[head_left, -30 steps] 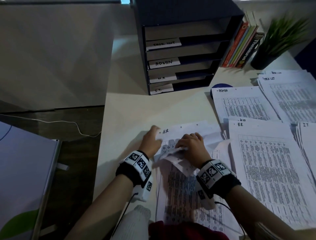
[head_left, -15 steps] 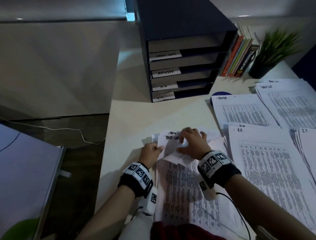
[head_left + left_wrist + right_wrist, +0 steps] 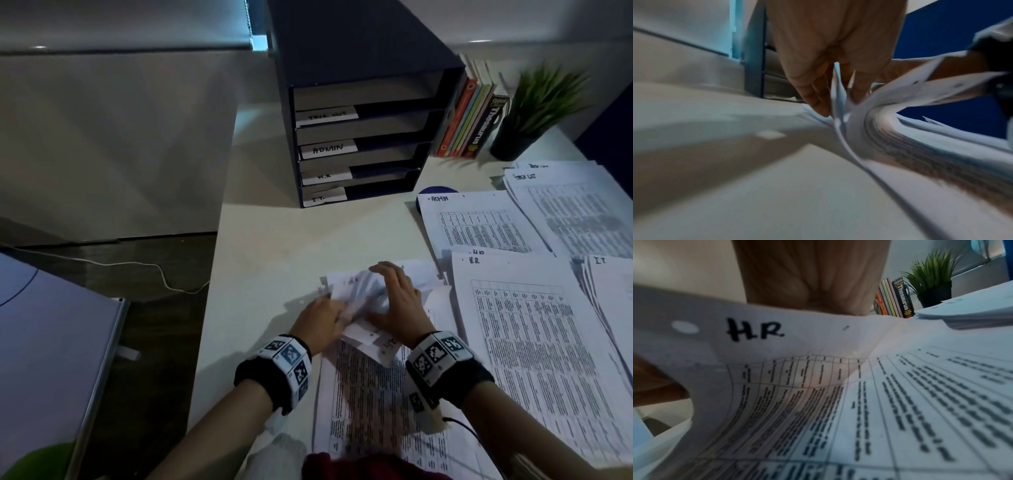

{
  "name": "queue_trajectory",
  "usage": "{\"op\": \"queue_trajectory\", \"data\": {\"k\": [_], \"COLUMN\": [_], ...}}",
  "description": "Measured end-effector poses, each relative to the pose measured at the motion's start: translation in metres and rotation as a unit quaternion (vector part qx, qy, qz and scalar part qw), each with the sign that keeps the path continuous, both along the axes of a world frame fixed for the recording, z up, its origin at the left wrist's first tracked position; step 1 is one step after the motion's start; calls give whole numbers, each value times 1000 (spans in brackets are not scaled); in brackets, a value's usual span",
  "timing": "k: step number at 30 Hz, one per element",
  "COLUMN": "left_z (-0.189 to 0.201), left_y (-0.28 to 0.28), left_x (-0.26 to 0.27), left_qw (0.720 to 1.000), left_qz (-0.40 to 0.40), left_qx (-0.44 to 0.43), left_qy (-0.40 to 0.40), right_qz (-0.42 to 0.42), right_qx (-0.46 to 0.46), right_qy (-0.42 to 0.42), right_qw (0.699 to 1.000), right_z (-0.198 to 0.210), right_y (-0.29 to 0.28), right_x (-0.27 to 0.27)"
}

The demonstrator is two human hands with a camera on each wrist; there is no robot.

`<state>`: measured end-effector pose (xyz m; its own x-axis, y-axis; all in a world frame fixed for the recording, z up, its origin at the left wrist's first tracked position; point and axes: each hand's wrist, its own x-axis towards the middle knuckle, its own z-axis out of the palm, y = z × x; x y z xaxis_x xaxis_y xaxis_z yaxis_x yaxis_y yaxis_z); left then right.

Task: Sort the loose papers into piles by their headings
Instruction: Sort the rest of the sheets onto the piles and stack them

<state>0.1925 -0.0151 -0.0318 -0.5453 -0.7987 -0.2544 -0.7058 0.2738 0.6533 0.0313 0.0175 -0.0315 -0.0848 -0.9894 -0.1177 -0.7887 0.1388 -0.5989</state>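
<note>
Your left hand [image 3: 320, 320] and right hand [image 3: 397, 301] pinch curled sheets of the unsorted stack [image 3: 373, 394]; lift one, confirming its heading.

Both forearms are bare from the bottom edge of the head view up to the wrists. Each wrist carries a wide black fabric band [image 3: 260, 378] wrapped by a white block printed with square black-and-white coded markers [image 3: 289, 356]; the matching black band with its white marker block [image 3: 440, 356] sits on the other wrist. A white housing hangs under each band, at about 6 o'clock of the wrist. From the right one a thin black cable [image 3: 471, 433] trails toward the body. The left hand [image 3: 320, 322] and right hand [image 3: 399, 303] are ungloved. At the bottom edge a dark red garment [image 3: 359, 466] shows, with a pale ribbed knit cuff [image 3: 281, 455] at its 9 o'clock.
</note>
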Motion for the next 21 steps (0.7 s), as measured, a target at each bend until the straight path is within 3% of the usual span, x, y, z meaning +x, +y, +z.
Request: {"op": "queue_trajectory", "data": {"k": [5,10,14,17,21], "left_z": [-13,-9,-3,7,55], "left_y": [-22,-30,-38,-47,-59], "left_x": [12,16,15,21,28], "left_qw": [969,947,938,927,904], "left_qz": [220,272,316,349,373], "left_qx": [95,134,83,-12,-113], "left_qy": [53,105,118,135,175], "right_qz": [13,78,90,56,55], "right_qx": [-18,45,78,69,53], "right_qy": [30,9,80,78,93], "right_qw": [999,996,990,993,993], "right_z": [7,6,4,-3,-8], "right_y": [-2,-5,-6,-5,-4], "right_x": [-9,-15,-11,-6,-3]}}
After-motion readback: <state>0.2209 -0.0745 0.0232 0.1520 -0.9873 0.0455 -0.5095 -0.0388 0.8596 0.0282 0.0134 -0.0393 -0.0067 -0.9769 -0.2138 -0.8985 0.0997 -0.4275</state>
